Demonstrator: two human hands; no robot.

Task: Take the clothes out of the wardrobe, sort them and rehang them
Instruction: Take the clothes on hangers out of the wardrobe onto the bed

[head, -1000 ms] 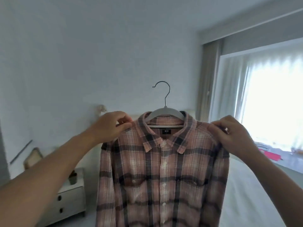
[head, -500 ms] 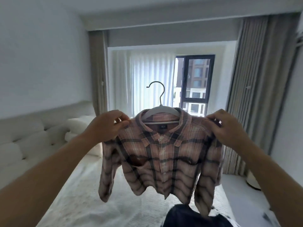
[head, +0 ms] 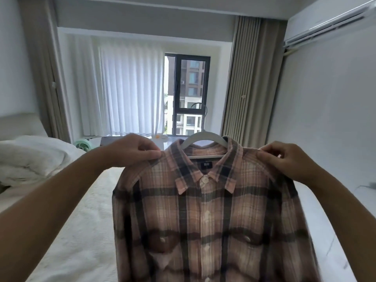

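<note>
A pink and dark plaid shirt [head: 205,216] hangs buttoned on a white hanger [head: 203,137], held up in front of me over the bed. The hanger's dark hook rises in front of the window. My left hand [head: 132,149] pinches the shirt's left shoulder. My right hand [head: 284,159] pinches its right shoulder. The shirt's lower part runs out of the bottom of the view. No wardrobe is in sight.
A white bed [head: 81,231] with a bunched duvet [head: 34,157] lies below and to the left. White and beige curtains [head: 130,92] flank a dark-framed window [head: 189,92]. A small green fan [head: 82,146] stands near a ledge. An air conditioner [head: 329,23] hangs upper right.
My view has swung right, from the wall with the drawer unit to the window. The shirt, still held by both shoulders, swung out and now hangs straight, lower and closer.
</note>
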